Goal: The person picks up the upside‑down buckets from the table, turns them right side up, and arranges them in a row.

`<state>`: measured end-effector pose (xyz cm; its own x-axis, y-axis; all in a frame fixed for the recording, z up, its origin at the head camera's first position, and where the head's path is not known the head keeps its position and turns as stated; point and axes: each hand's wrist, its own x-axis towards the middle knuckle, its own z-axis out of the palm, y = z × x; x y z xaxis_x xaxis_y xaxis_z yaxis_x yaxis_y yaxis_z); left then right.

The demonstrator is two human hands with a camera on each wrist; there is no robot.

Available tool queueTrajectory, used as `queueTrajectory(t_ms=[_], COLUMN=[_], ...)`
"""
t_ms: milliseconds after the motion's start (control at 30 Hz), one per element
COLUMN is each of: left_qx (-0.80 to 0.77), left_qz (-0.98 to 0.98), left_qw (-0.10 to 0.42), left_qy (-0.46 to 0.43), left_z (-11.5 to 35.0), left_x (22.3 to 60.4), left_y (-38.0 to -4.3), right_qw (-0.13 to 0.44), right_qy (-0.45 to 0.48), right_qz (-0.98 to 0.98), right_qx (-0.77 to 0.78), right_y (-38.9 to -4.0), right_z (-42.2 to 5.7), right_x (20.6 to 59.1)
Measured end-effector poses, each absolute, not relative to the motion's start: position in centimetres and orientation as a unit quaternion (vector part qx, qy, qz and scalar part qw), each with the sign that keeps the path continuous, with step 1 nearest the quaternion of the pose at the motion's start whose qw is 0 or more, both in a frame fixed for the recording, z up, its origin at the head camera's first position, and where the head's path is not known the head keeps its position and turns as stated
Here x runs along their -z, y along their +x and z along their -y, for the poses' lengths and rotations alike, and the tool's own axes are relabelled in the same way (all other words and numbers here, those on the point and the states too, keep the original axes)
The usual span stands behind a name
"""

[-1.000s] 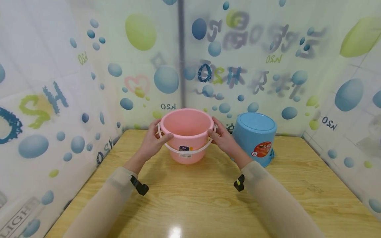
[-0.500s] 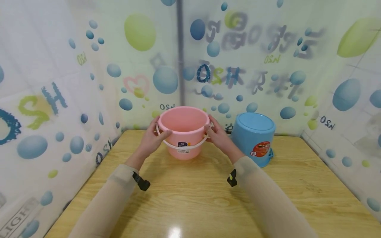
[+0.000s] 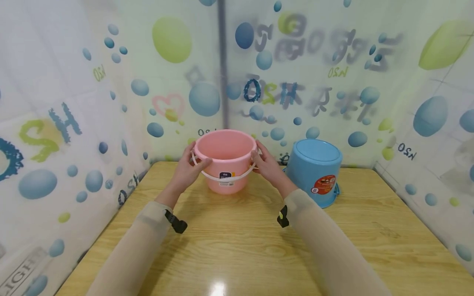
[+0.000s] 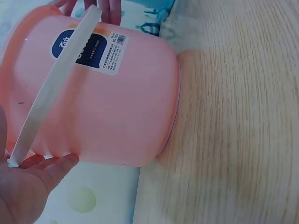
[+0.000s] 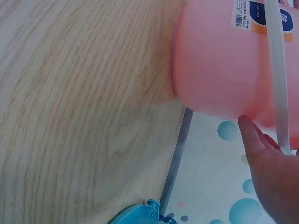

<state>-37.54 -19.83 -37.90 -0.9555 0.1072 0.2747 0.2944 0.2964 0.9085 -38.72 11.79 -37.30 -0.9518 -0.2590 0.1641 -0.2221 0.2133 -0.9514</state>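
Observation:
A pink bucket (image 3: 226, 164) stands upright at the far side of the wooden table, its mouth facing up. Its white handle (image 3: 222, 179) hangs down across the front, below a dark label. My left hand (image 3: 187, 169) grips the bucket's left side, thumb over the rim and fingers behind. On the opposite side my right hand (image 3: 267, 165) holds the rim the same way. In the left wrist view, fingertips of the left hand (image 4: 35, 184) press the wall below the rim. The right wrist view has the right hand (image 5: 275, 172) against the wall by the handle's end.
A blue bucket (image 3: 314, 172) sits upside down to the right of the pink one, with a red sticker on its side. The wooden table (image 3: 229, 242) ends at a back wall covered by a patterned curtain (image 3: 177, 82). More curtain encloses both sides.
Both hands have shifted the pink bucket slightly left and farther back, toward the curtain. The blue bucket stays where it was.

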Motion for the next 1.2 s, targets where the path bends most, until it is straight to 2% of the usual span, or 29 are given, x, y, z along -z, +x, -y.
queueTrajectory(t_ms=[833,1200], left_qx=[0.575,0.536], left_qz=[0.808,0.817], left_qw=[0.082,0.177], left_qy=[-0.099,-0.116], left_z=[20.0,19.7], left_x=[37.8,35.7], left_y=[-38.2,-36.5], right_qw=[-0.005,-0.036], right_qy=[-0.148,-0.14], right_qz=[-0.813,-0.842], right_qx=[0.564,0.52], right_y=[-39.4,-36.0], right_z=[-11.5,-12.5], right_x=[37.0,34.9])
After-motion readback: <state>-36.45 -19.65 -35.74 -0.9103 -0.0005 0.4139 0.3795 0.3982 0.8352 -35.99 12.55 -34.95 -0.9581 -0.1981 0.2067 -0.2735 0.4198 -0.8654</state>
